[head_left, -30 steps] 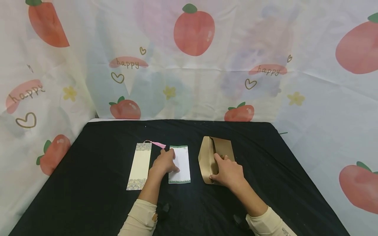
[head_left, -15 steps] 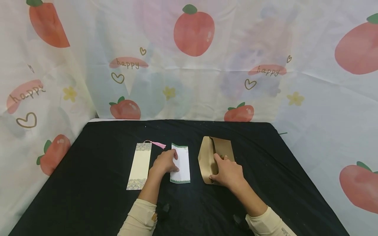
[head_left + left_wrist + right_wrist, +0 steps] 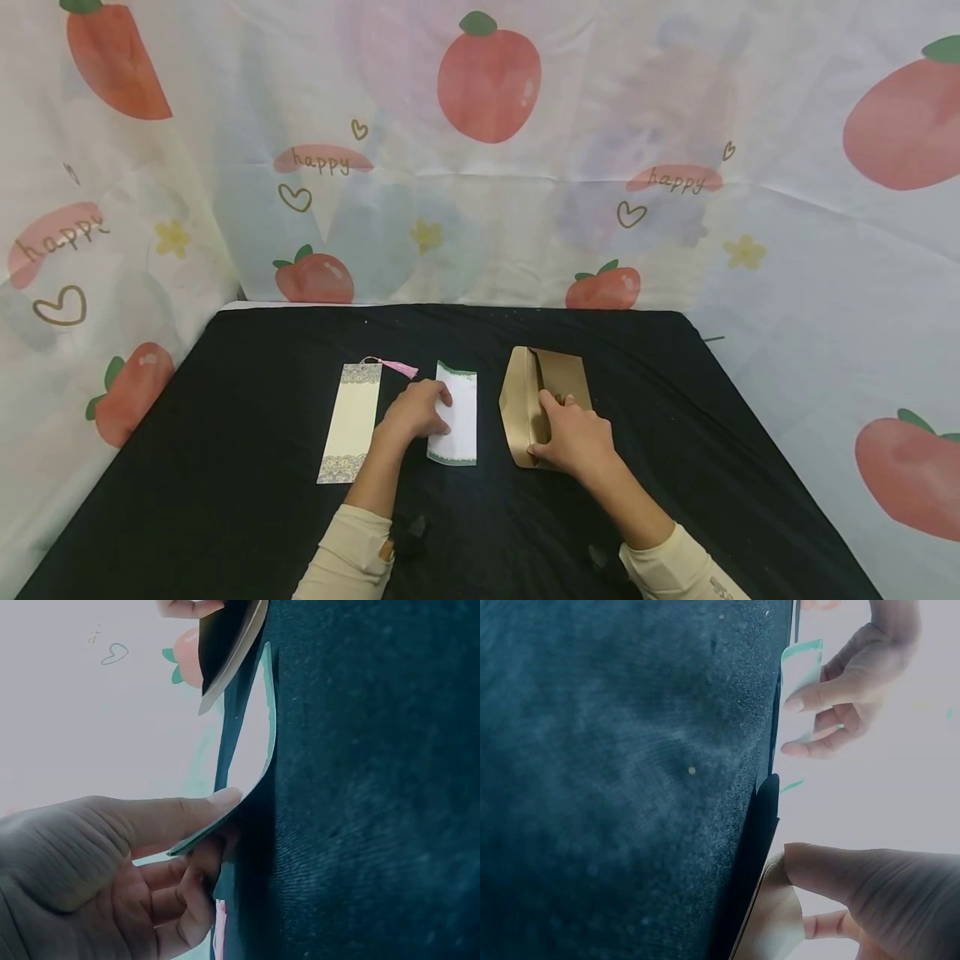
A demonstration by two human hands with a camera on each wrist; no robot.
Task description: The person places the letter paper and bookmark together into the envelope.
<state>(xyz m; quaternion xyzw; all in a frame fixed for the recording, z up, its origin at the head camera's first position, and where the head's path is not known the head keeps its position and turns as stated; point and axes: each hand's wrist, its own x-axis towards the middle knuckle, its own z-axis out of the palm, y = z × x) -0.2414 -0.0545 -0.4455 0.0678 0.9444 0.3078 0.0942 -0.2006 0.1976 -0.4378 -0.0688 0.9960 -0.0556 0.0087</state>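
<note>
My left hand (image 3: 416, 410) pinches the left edge of a white card with green borders (image 3: 463, 417). In the left wrist view, the thumb lies on top of the card (image 3: 253, 735) and the fingers are beneath; the held edge is raised and the card bends. My right hand (image 3: 583, 437) grips a gold-brown paper envelope (image 3: 517, 408), its flap folded open to the left. The thumb is on the flap side, while the fingers are at the opening, their tips partly hidden. The right wrist view shows the thumb on the edge of the envelope (image 3: 772, 915).
Left of the card lies a cream bookmark (image 3: 352, 425) with patterned ends and a pink tassel (image 3: 400, 367). Everything lies on a black cloth-covered table (image 3: 247, 417). A fruit-printed curtain (image 3: 480, 217) hangs behind and at both sides.
The card's left edge has come up off the cloth in the left hand, and the card now bows. The right hand stays on the envelope, with no clear movement.
</note>
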